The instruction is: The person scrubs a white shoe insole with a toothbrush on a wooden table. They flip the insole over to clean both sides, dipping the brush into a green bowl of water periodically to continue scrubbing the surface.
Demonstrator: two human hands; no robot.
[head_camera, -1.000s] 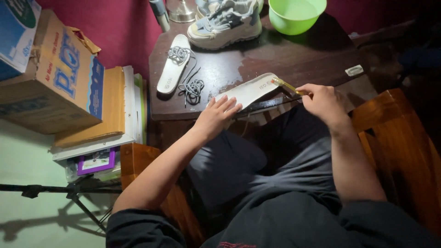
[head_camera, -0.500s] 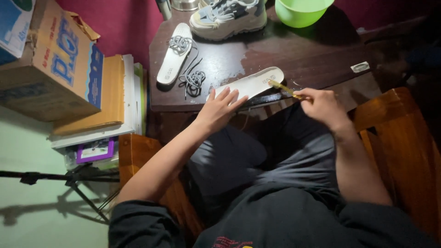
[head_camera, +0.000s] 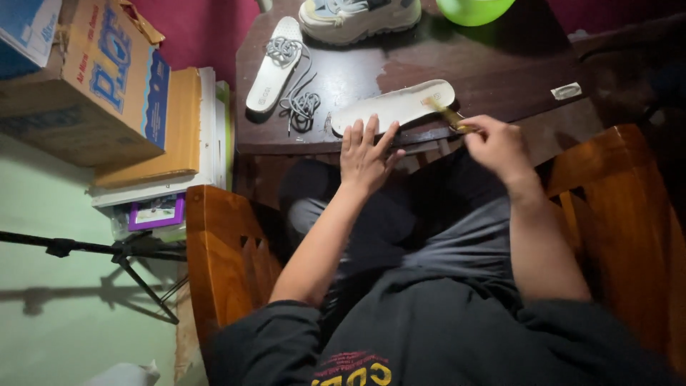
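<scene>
Two insoles out of the shoe (head_camera: 361, 18): one (head_camera: 393, 107) flat at the table's (head_camera: 500, 78) near edge, pinned under the spread, unclenched left hand (head_camera: 364, 154); the other (head_camera: 274, 66) aside with the loose laces (head_camera: 300, 107). Right hand (head_camera: 496, 143) pinches a small brush (head_camera: 446, 114), bristles on the near insole's tip. Judged mid-clean; second insole and shoe seemingly remain.

At the far side of the dark wooden table (head_camera: 514, 78) stands a grey and white sneaker (head_camera: 357, 18), and near it a green bowl (head_camera: 475, 8). A second white insole (head_camera: 274, 66) lies at the left, with loose laces (head_camera: 300, 104) on it and beside it. Left of the table are a cardboard box (head_camera: 86, 86) and stacked books (head_camera: 186, 129). A tripod (head_camera: 107, 254) stands on the floor.
</scene>
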